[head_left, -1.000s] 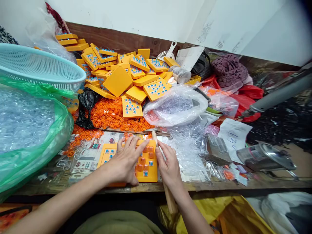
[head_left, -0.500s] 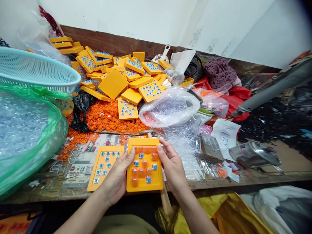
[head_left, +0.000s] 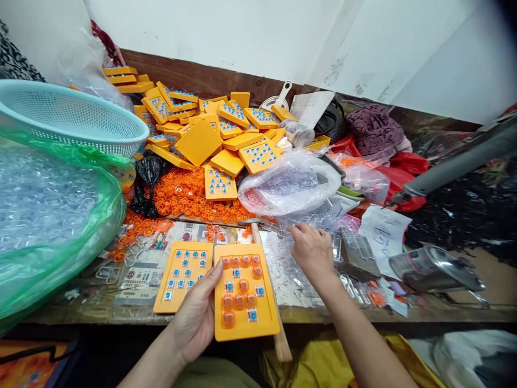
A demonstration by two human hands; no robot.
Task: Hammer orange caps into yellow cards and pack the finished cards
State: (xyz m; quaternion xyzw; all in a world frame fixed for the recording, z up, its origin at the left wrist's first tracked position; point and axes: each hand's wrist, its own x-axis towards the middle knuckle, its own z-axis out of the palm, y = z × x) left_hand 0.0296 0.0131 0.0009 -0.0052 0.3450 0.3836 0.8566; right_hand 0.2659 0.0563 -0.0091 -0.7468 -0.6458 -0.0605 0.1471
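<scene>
My left hand grips the left edge of a yellow panel, thumb on its face. Translucent orange keycaps cover many of its positions; a few blue switches show bare. My right hand is over the clear plastic pieces to the right of the panel. Its fingers are curled together, and what they hold, if anything, is hidden. A second yellow panel, with bare blue switches, lies on the bench, partly behind my left hand. A wooden handle sticks out from under the held panel.
Yellow panels are heaped at the back above loose orange caps. A green bag of clear pieces and a blue basket stand left. An open plastic bag sits mid-bench; a metal mug stands right.
My right hand has let go of the yellow panel's right edge and moved right and up to the clear pieces. My left hand still holds the panel, now slightly lower in view and tilted.
</scene>
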